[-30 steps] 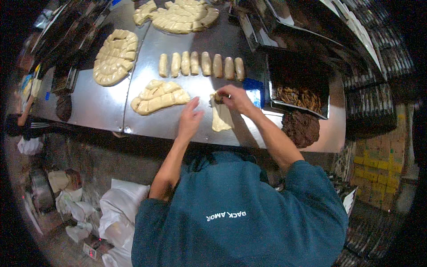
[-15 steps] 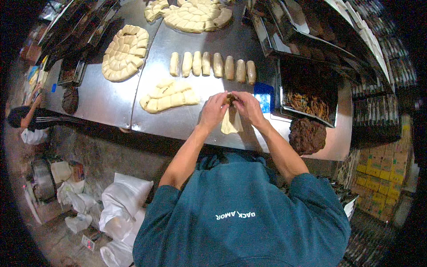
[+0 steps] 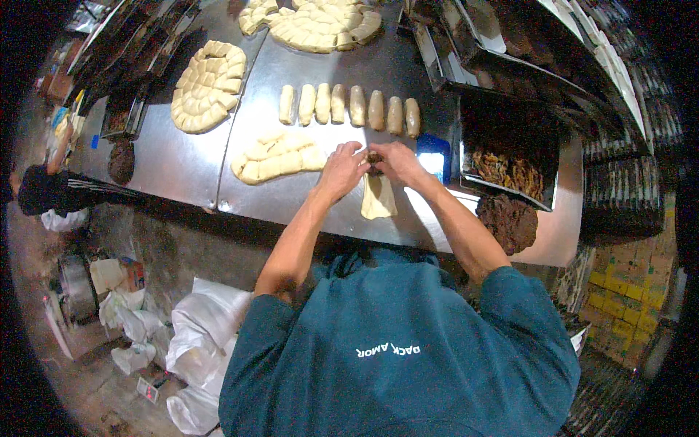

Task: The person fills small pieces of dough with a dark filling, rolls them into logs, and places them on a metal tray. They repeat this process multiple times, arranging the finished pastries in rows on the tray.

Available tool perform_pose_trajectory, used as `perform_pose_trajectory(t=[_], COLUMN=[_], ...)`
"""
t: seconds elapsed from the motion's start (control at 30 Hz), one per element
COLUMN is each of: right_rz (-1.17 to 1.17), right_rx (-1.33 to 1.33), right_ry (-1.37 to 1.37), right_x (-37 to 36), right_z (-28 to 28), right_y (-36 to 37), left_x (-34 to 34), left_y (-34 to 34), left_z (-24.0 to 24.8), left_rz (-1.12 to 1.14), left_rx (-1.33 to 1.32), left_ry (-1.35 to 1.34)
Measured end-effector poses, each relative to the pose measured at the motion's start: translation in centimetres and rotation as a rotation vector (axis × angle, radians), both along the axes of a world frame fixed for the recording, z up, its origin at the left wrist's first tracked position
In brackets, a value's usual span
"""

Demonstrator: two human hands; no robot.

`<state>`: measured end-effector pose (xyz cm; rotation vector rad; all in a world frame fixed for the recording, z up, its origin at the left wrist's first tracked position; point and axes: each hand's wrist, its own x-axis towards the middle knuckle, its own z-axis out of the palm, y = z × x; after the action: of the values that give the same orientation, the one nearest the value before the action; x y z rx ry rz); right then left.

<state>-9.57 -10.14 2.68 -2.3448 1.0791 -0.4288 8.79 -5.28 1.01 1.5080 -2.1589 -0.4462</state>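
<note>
A flattened strip of pale dough [image 3: 378, 199] lies near the table's front edge, its wider end toward me. Dark brown filling [image 3: 374, 163] shows at its far end, between my hands. My left hand [image 3: 343, 170] has its fingers curled in against the left side of that end. From the other side, my right hand [image 3: 400, 164] pinches the same end, with thumb and fingers close to the filling. The fingertips partly cover the filling. Beyond my hands stands a row of several rolled dough pieces [image 3: 357, 106]. Left of my left hand sits a slab of cut dough [image 3: 281, 160].
A dark tray of brown strips [image 3: 510, 173] and a lump of dark brown paste [image 3: 507, 223] are at the right. Larger cut dough rounds [image 3: 209, 87] lie farther left and back. Stacked metal trays [image 3: 502, 44] flank the steel table [image 3: 291, 206]. Another person [image 3: 47, 191] is far left.
My hands have shifted slightly away from me and loosened around the dough's far end, so more of the filling and strip shows. The person at far left has moved a little.
</note>
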Motion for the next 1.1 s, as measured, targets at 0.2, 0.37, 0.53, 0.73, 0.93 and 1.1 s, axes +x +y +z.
perform_pose_trajectory(t=[0.2,0.37,0.53,0.73,0.93,1.1], right_rz=[-0.091,-0.118,-0.227,-0.233,-0.224,-0.355], right_rx=[0.015,-0.431,-0.087,-0.458,-0.06,-0.44], right_ry=[0.071,0.004,0.026,-0.089,0.104,-0.003], right_x=[0.5,-0.9,-0.9,-0.5,-1.1,0.0], right_z=[0.0,-3.6,1.1,-3.4,-1.5,-1.6], right_y=[2.0,11.5,10.6,13.1,14.0,15.4], left_x=[-1.8,-4.3,-2.4,-4.0,-3.1,-4.2], left_y=[0.6,8.8,8.4,10.6,11.6,12.0], left_z=[0.6,-1.9,0.7,-0.7,-0.2,-0.6], left_rz=[0.138,0.101,0.058,-0.04,-0.057,-0.047], left_rx=[0.204,-0.308,-0.064,-0.232,-0.211,-0.312], left_ry=[0.047,-0.073,-0.005,-0.027,0.007,-0.023])
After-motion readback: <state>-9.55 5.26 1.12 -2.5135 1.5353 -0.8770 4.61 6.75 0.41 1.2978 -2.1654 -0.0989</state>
